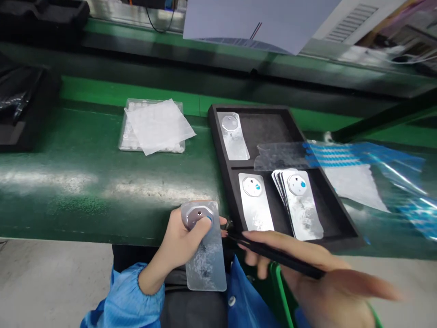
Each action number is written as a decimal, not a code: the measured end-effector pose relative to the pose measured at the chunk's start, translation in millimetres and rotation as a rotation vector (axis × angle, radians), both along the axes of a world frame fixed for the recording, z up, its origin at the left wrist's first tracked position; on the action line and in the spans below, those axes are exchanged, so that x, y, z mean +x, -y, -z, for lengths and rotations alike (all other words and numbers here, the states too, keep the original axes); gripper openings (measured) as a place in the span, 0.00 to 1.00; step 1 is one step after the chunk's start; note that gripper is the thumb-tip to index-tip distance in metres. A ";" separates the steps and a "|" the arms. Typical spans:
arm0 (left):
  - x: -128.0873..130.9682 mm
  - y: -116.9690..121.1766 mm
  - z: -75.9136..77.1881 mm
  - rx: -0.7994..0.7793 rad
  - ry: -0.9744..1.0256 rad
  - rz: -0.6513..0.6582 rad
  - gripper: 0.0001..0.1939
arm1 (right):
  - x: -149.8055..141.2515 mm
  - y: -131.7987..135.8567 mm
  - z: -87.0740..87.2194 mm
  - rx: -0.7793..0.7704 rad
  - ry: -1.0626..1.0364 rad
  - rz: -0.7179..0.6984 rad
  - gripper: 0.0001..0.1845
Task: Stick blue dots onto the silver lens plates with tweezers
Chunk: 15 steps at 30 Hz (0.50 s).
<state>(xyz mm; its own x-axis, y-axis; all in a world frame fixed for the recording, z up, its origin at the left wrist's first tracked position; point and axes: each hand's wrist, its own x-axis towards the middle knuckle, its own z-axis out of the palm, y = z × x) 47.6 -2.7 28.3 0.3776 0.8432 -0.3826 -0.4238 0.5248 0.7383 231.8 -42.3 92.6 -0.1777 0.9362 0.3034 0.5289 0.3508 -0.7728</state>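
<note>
My left hand point(186, 243) grips a silver phone back cover point(206, 269) upright, just off the table's front edge. The thumb presses beside its octagonal camera ring, and a bit of blue shows at the thumb tip. In my right hand point(307, 269), blurred by motion, lie slim black tweezers point(273, 256), their tip pointing left toward the cover. The right thumb sticks out to the side. A black foam tray point(218, 136) sits close by, with a single cover point(254, 205) and a fanned stack of covers point(303, 207) in its near compartment.
Another cover point(234, 136) lies in the tray's far compartment. Clear film with blue tabs point(341, 155) stretches across the tray's right edge. A clear box point(153, 146) under white paper point(160, 125) stands left on the green table point(85, 173). Black trays point(20, 132) are at far left.
</note>
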 end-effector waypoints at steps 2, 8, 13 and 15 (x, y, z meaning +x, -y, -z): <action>-2.0 1.4 0.4 -0.028 -0.008 -0.032 0.18 | -21.0 8.2 17.3 -0.177 -0.379 0.077 0.26; -21.8 5.2 4.0 0.021 0.060 -0.166 0.18 | -66.1 18.7 56.6 -0.165 -0.529 0.268 0.09; -25.2 2.9 4.8 -0.002 0.002 -0.173 0.19 | -71.0 8.6 71.7 0.094 -0.266 0.214 0.19; -23.2 2.4 4.3 -0.017 -0.068 -0.164 0.21 | -70.4 4.9 74.1 0.120 -0.226 0.235 0.18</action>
<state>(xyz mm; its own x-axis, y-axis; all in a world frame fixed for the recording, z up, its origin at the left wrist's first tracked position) 24.5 -5.1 24.0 0.2082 0.8848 -0.4169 -0.4543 0.4649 0.7599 161.3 -47.2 18.5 0.1233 0.8987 0.4209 0.4260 0.3352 -0.8404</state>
